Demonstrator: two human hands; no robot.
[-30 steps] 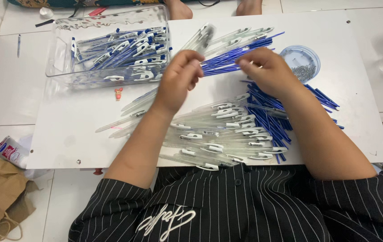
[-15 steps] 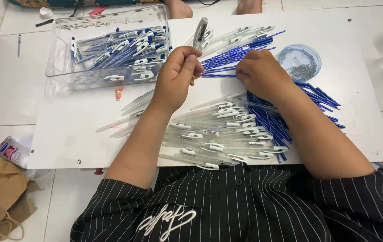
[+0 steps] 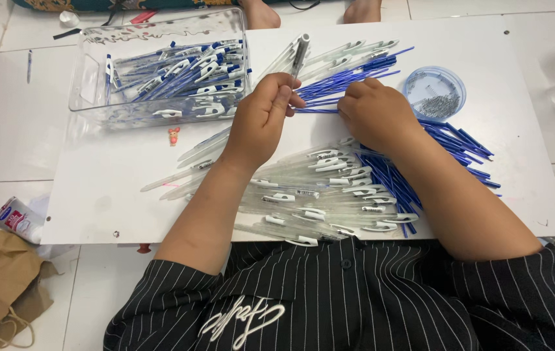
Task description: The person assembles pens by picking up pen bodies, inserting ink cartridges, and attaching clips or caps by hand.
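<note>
Clear tray (image 3: pixel 89 84) holds assembled pens (image 3: pixel 180 71).

Both bare forearms reach forward; the left hand (image 3: pixel 261 120) is curled in a pinch, the right hand (image 3: pixel 375 114) cupped knuckles-up.

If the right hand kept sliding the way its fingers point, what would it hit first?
Probably the left hand: the right hand points left along a thin blue refill toward it, though depth is unclear.
</note>
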